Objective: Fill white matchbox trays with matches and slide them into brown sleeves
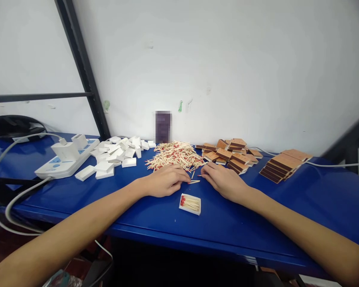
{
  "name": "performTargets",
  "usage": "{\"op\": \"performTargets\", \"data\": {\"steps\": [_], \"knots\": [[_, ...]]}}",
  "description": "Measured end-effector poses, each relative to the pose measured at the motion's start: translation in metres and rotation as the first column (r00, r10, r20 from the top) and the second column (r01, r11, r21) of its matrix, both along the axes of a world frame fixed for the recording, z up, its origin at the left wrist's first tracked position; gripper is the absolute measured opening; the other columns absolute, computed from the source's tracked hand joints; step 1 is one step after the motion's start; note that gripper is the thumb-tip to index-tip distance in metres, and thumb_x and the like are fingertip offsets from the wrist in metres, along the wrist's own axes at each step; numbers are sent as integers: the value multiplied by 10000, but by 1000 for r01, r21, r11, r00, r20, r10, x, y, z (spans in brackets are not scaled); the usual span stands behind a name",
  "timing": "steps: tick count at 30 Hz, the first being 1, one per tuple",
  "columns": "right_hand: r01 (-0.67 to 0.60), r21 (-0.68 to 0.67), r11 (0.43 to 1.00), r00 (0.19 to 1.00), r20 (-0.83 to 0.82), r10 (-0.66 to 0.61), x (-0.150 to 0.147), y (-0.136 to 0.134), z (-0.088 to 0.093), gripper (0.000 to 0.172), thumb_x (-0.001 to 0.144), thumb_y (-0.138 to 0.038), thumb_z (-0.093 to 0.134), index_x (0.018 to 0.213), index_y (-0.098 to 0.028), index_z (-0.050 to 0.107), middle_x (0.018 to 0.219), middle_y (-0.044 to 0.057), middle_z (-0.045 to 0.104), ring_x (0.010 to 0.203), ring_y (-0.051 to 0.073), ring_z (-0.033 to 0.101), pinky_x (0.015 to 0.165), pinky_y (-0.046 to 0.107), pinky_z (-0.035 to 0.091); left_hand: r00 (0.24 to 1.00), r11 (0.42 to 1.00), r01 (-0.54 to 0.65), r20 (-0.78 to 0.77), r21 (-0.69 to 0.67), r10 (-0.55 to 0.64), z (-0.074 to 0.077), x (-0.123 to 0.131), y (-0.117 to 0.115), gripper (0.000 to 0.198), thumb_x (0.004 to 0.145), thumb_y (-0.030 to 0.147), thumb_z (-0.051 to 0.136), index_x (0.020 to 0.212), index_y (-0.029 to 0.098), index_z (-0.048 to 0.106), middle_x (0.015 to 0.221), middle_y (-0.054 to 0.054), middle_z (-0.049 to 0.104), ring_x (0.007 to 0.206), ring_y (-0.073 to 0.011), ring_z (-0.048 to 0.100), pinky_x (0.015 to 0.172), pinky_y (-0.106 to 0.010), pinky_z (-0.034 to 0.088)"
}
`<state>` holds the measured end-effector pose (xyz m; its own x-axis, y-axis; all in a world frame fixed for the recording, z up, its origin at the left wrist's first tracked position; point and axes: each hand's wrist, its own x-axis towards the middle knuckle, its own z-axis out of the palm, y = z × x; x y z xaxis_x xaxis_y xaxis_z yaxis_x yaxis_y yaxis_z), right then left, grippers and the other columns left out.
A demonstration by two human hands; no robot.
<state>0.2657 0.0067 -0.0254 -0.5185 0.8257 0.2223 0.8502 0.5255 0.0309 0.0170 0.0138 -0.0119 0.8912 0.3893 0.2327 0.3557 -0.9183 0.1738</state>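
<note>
My left hand (pixel 167 180) rests on the blue table with its fingers bent and pressed together. At its fingertips a couple of matches (pixel 195 181) stick out to the right. Facing it, my right hand (pixel 224 181) has its fingers curled in a pinch, and a red match head (pixel 199 175) pokes out from them. Just behind both hands spreads a large heap of loose red-tipped matches (pixel 179 155). In front of them lies a white matchbox tray (pixel 200 210), partly filled with matches whose red heads point left.
White matchbox trays (pixel 116 153) lie piled at the left. Brown matchbox sleeves (pixel 224 154) are heaped behind my right hand, with more sleeves stacked (pixel 284 161) farther right. A white power strip (pixel 60 165) with cables stands at the left; a wall (pixel 227 71) closes the back.
</note>
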Motion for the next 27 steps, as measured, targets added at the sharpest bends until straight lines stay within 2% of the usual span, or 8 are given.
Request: {"op": "performTargets", "data": {"steps": [5,9,13,16,21,27], "knots": [[-117,-45,992,988,-103,112,-2,5,-2,201,996,-249,396,974,-190,587,1012,75,633,870,195,607,743,310,436,999,999,-31,15,-6,31,-2,-1,1,422,878,46,419,1234,180,600,1156,-80,670,1078,-219,576,974,-379,427],[-181,-146,973,967,-205,150,-8,2,0,228,997,-267,396,1024,-193,610,901,46,674,769,178,596,722,308,412,994,994,-108,34,30,107,-5,-2,4,459,897,105,411,1337,180,517,1150,-101,618,1044,-233,560,941,-390,427],[-193,-204,960,954,-268,135,-14,-4,3,312,1015,-313,358,1065,-191,641,802,28,668,681,165,572,673,300,389,987,983,-164,9,83,163,-7,-2,5,391,911,163,423,1263,202,590,1168,-104,556,1082,-260,498,951,-418,397],[-208,-196,958,945,-291,146,-14,-6,1,272,985,-321,421,1044,-194,654,729,10,627,651,161,556,628,289,378,982,977,-185,-19,103,188,-7,-1,4,370,930,207,434,1254,221,614,1159,-101,523,1098,-277,457,961,-452,373],[-196,-60,979,931,-324,167,-12,-8,-6,176,904,-302,550,1008,-201,649,895,56,615,830,200,579,723,329,445,978,973,-192,-61,125,201,-6,2,3,376,938,238,434,1275,236,599,1157,-101,501,1102,-285,426,969,-468,364],[-272,-39,961,899,-365,240,-11,-10,-7,93,902,-242,557,862,-212,636,971,71,609,963,228,562,851,386,472,979,977,-128,-136,170,152,-3,6,3,406,939,254,438,1329,274,551,1238,-121,447,1114,-300,416,963,-491,365]]}}
